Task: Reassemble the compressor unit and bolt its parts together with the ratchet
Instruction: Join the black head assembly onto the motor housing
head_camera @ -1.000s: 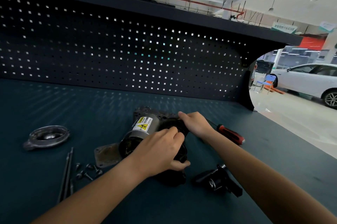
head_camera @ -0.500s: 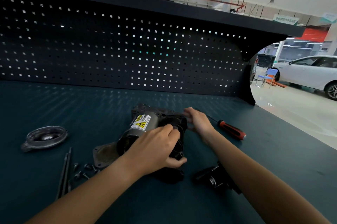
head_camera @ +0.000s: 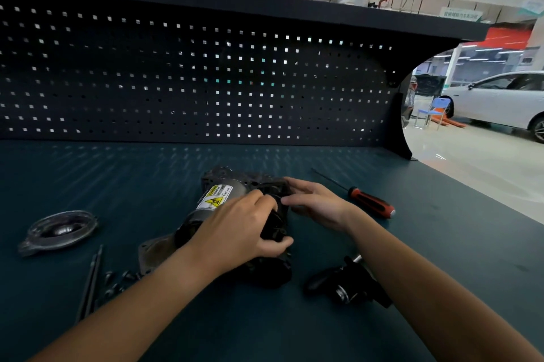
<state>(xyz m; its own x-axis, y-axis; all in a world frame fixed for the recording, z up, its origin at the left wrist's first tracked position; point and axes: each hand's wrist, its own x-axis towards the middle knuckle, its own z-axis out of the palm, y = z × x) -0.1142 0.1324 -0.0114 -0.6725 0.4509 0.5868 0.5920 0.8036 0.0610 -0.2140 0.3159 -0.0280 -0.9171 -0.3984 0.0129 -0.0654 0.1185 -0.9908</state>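
The compressor unit (head_camera: 219, 195), a grey cylinder with a yellow warning label, lies on the blue-green workbench (head_camera: 147, 179). A black housing part (head_camera: 273, 232) sits against its right end. My left hand (head_camera: 238, 229) is clasped over that black part, thumb underneath. My right hand (head_camera: 316, 202) rests on the part's far right side, fingers spread on its rim. A round metal cover (head_camera: 59, 232) lies at the left. Several bolts (head_camera: 119, 280) and two long thin rods (head_camera: 89, 283) lie in front of it.
A red-handled screwdriver (head_camera: 369, 202) lies right of my right hand. A black tool or part with a metal tip (head_camera: 347, 282) lies under my right forearm. A dark pegboard (head_camera: 191, 82) backs the bench. The bench's right edge opens onto a workshop floor with a white car (head_camera: 500, 102).
My right hand's fingers have spread and shifted along the rim of the black part. My left hand keeps its grip. The camera has tilted slightly.
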